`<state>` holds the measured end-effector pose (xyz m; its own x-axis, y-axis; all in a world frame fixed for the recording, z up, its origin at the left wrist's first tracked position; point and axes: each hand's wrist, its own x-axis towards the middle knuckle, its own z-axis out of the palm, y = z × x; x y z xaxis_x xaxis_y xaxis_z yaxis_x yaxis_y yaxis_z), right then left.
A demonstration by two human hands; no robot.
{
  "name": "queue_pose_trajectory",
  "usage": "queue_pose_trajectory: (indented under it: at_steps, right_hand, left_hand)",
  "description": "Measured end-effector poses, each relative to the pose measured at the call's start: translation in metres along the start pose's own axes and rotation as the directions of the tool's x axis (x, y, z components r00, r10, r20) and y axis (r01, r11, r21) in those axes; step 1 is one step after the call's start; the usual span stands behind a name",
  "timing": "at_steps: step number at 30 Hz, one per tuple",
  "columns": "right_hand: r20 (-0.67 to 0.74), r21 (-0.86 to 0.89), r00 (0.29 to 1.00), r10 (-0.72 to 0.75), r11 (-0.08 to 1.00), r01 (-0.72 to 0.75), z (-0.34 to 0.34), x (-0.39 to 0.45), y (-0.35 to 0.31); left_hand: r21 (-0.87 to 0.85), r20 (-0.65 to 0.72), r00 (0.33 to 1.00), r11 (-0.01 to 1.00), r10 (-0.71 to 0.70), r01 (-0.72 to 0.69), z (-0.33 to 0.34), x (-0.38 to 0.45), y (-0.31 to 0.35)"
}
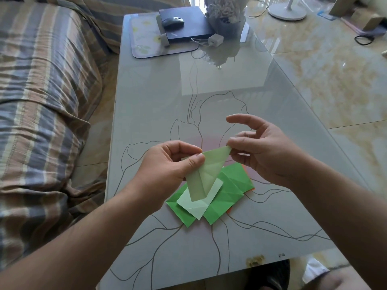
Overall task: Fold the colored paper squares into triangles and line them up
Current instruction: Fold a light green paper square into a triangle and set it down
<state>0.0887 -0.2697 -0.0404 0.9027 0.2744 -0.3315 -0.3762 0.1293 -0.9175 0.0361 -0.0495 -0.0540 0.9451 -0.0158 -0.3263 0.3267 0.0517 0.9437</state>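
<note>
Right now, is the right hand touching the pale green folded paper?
Touching. The head view shows the right hand pinching the top corner of the pale green folded paper.

Home living rm: striped sofa (41, 91) beside glass coffee table (159, 105), fan base (288, 11) on tile floor.

Pale green paper (204, 174): partly folded, creased, held above the table, long axis running from lower left to upper right; left hand (167, 170) pinches its upper left edge, right hand (261, 151) pinches its top right corner. Beneath it, on the table, a loose pile: a light green folded piece (196, 204) lies on top of bright green creased sheets (228, 191), overlapping. An orange edge (252, 189) shows under the pile's right side.
</note>
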Motion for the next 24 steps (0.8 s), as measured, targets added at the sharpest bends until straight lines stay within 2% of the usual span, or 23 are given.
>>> queue_pose_trajectory:
  at_steps: [5,8,10,12,14,15,17,21,24]
  right_hand:
    - [-0.020,-0.124,0.997,-0.076,0.990,0.073,-0.006,0.000,0.001]
    - [0.028,-0.306,0.996,-0.086,0.948,0.090,-0.006,-0.003,-0.003]
    - [0.117,-0.468,0.990,-0.078,0.875,0.124,-0.004,-0.007,-0.002]
    - [0.225,-0.673,0.974,-0.011,0.721,0.163,0.001,-0.011,0.007]
    - [0.260,-0.767,0.964,0.054,0.619,0.172,0.008,-0.013,0.019]
    - [0.261,-0.761,0.964,0.060,0.626,0.167,0.011,-0.013,0.023]
    - [0.241,-0.680,0.970,0.039,0.720,0.140,0.014,-0.012,0.026]
    - [0.103,-0.336,0.994,-0.021,0.940,0.054,0.009,-0.006,0.019]
    - [0.059,-0.137,0.998,-0.033,0.990,0.041,0.010,-0.004,0.017]
  left_hand:
    - [0.007,0.044,0.999,1.000,-0.014,0.014,0.000,0.002,0.000]
    - [0.069,0.067,0.998,0.998,-0.017,0.013,-0.002,0.001,0.000]
    - [0.153,0.100,0.995,0.988,-0.008,-0.008,-0.001,-0.001,-0.001]
    - [0.245,0.140,0.990,0.968,0.017,-0.051,0.000,-0.003,-0.001]
    - [0.281,0.177,0.984,0.957,0.021,-0.071,0.002,-0.006,0.000]
    - [0.272,0.186,0.982,0.960,0.018,-0.069,0.002,-0.006,0.000]
    - [0.230,0.178,0.984,0.972,0.013,-0.054,0.002,-0.005,0.002]
    - [0.091,0.093,0.996,0.996,-0.013,0.004,-0.004,0.002,0.004]
    - [-0.031,0.077,0.996,0.999,-0.039,0.042,-0.004,0.004,0.004]
